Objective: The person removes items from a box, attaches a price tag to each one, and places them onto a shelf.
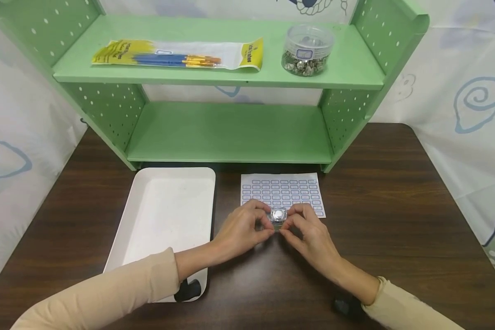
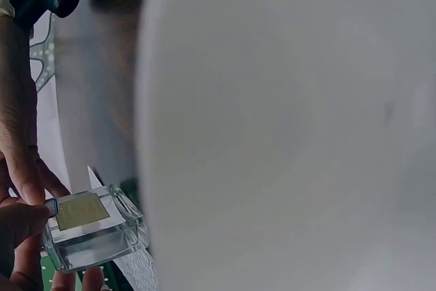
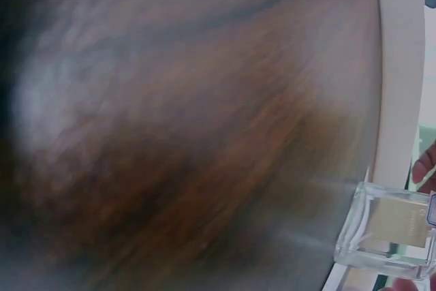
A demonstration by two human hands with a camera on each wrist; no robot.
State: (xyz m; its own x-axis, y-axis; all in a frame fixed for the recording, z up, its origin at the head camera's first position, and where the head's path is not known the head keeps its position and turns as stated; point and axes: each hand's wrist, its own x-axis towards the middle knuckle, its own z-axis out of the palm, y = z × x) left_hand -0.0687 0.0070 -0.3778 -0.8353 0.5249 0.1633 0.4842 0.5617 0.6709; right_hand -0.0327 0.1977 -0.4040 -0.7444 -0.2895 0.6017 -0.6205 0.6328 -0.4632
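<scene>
Both hands meet over a small square clear glass bottle point(image 1: 278, 219), which has a shiny silver top with a white centre. My left hand point(image 1: 247, 222) holds it from the left with curled fingers and thumb. From the other side, my right hand point(image 1: 309, 231) grips it, thumb and fingertips close to the left hand's. In the left wrist view the bottle point(image 2: 95, 243) shows thick clear walls and a gold label point(image 2: 82, 211). A small blue-bordered sticker point(image 2: 52, 207) sits at the bottle's edge, right by a thumb tip; the right wrist view shows this sticker point(image 3: 432, 209) too.
Just behind the hands lies a sheet of blue-bordered stickers point(image 1: 288, 183). A white tray point(image 1: 173, 197) stands left, under the left forearm. The green shelf point(image 1: 231, 128) at the back bears a packet of paintbrushes point(image 1: 177, 55) and a clear jar of small metal pieces point(image 1: 307, 50).
</scene>
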